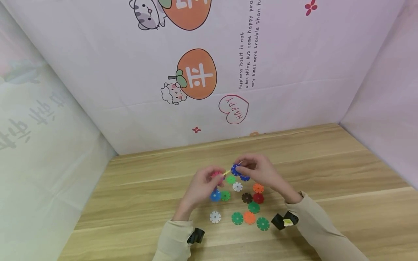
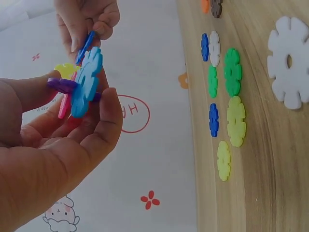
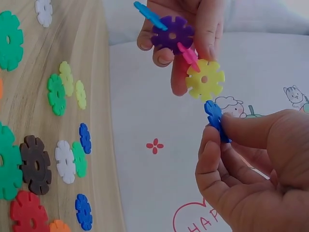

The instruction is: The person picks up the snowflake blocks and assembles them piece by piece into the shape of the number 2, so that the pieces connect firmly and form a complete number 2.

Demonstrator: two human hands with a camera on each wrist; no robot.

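**Blue disc at the yellow rim: alignment is the risk**

My left hand [image 1: 200,186] holds a short chain of notched plastic discs above the wooden table [image 1: 130,203], thumb and fingers curled round its middle. The chain runs from a light blue disc [image 3: 148,15] through a purple disc [image 3: 169,43] and a pink disc [image 3: 188,55] to a yellow disc [image 3: 213,87], each set crosswise to its neighbour. My right hand [image 1: 263,172] pinches a dark blue disc [image 3: 213,115], its free end right by the yellow rim. Whether the two touch or a small gap parts them, I can't fairly tell from these angles.

If trouble comes, I'd expect it from alignment. Should a blue notch meet the yellow rim at a slant, the edges would butt instead of interlocking. Pushing harder then could work the yellow disc loose from the pink one, since most of it juts past my fingers with little behind it. Squeezing the chain too tightly might also twist the joint between purple and light blue. My hold on the blue disc is narrow, so a slip would drop it among the loose discs [image 3: 36,152] below.
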